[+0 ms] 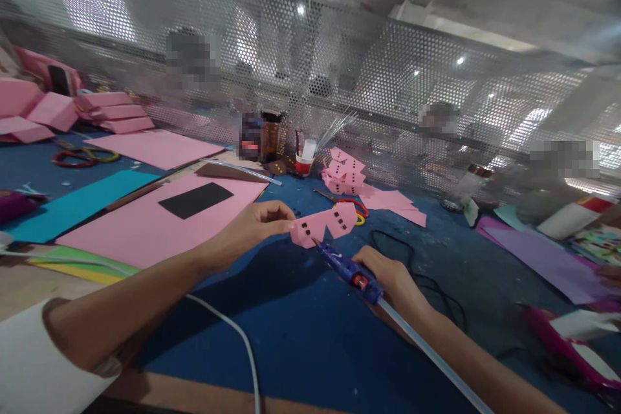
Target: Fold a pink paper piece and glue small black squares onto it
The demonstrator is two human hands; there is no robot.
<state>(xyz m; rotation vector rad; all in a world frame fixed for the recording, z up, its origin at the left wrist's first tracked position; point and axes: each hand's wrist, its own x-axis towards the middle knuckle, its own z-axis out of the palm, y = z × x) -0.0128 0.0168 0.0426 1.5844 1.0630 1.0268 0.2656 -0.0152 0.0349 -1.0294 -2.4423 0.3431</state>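
Observation:
My left hand [257, 223] pinches the left end of a pink paper cut-out [324, 222] with small black squares on it, holding it above the blue table [301, 330]. My right hand [391, 278] is wrapped round a blue glue gun [347, 266] with a clear glue stick [427, 349] sticking out behind. The gun's nozzle touches the lower edge of the cut-out.
A large pink sheet [160, 220] with a black rectangle lies at left, over teal and yellow sheets. A pile of similar pink cut-outs [345, 174], scissors [356, 207], a red cup [304, 163] and jars stand behind. Purple paper [538, 252] and a pink glue gun [567, 349] lie right. A perforated metal screen closes the back.

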